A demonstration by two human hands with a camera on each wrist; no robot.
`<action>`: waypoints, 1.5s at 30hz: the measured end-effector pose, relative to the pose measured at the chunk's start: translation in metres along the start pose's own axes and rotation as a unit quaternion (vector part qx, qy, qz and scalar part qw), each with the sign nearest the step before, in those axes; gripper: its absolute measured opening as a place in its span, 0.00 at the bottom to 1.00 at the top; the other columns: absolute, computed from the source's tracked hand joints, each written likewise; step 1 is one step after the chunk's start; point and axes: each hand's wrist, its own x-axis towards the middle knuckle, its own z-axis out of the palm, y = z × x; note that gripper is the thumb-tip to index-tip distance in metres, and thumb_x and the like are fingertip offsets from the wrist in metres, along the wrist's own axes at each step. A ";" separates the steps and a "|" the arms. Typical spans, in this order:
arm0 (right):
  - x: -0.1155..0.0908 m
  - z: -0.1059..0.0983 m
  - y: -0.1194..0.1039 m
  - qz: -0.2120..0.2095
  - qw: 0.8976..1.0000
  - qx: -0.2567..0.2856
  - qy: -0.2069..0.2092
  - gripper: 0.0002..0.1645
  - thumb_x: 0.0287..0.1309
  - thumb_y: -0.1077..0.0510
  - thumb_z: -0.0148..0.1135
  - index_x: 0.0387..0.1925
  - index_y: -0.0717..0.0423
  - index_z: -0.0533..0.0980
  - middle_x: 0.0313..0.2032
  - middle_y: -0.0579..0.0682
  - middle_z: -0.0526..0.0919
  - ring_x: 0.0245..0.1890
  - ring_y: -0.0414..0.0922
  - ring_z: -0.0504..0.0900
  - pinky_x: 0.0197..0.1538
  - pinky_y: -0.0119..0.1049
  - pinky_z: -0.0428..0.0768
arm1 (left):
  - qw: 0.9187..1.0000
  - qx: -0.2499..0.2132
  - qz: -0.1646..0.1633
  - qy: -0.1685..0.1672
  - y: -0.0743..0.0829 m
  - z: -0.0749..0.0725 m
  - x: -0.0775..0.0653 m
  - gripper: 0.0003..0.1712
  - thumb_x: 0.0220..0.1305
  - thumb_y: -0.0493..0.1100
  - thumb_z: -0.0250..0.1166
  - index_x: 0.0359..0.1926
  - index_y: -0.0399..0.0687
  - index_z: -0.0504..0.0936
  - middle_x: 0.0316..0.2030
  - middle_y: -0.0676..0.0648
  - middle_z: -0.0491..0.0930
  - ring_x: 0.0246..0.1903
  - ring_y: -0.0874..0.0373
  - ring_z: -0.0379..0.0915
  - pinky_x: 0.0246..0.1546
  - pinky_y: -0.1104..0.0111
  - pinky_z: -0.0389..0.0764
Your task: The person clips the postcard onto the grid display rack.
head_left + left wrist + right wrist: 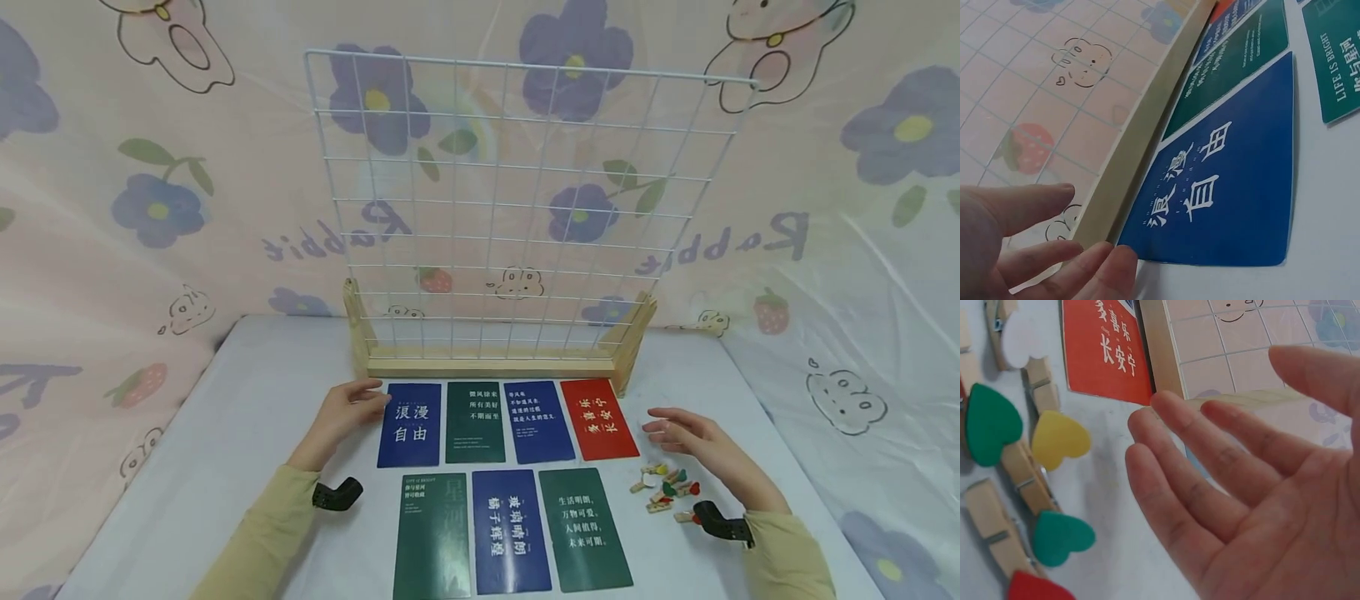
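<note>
My left hand (343,419) is beside the upper left corner of a blue card (409,425) with white characters. In the left wrist view its fingers (1094,265) are relaxed, with fingertips at the card's edge; whether they touch it I cannot tell. My right hand (693,437) hovers right of a red card (600,419), fingers loosely extended and palm bare in the right wrist view. Below it lies a small pile of wooden clothespins (663,486) topped with heart shapes: green (994,425), yellow (1061,440), red and white. Neither hand holds anything.
A white wire grid (517,200) stands upright in a wooden base (487,367) behind the cards. Between the hands lie more cards in two rows, including a green card (476,422) and a lower blue card (512,531). Patterned cloth (225,250) hangs around the white table (247,400).
</note>
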 end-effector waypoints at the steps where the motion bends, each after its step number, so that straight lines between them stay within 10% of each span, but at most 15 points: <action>1: -0.001 0.000 0.000 0.002 1.000 0.002 -0.001 0.32 0.72 0.47 0.48 0.67 0.64 0.61 0.57 0.64 0.75 0.55 0.59 0.75 0.54 0.46 0.78 | 1.000 0.001 -0.001 0.005 -0.001 0.001 0.002 0.30 0.62 0.39 0.66 0.61 0.27 0.69 0.47 0.30 0.78 0.39 0.47 0.81 0.40 0.63 0.83; 13: -0.006 0.003 0.003 0.000 1.000 0.011 -0.009 0.31 0.72 0.49 0.48 0.67 0.64 0.60 0.57 0.64 0.75 0.55 0.60 0.74 0.53 0.43 0.78 | 0.997 0.058 -0.012 0.048 -0.008 0.010 0.013 0.26 0.59 0.38 0.68 0.56 0.29 0.75 0.35 0.38 0.82 0.26 0.55 0.81 0.30 0.67 0.84; 45: -0.010 0.006 0.005 0.021 0.998 0.033 -0.040 0.32 0.73 0.49 0.45 0.68 0.66 0.58 0.57 0.63 0.75 0.53 0.53 0.77 0.52 0.37 0.77 | 0.985 0.169 0.027 0.012 -0.015 0.013 0.027 0.38 0.46 0.37 0.77 0.58 0.30 0.72 0.20 0.49 0.81 0.15 0.59 0.75 0.18 0.69 0.77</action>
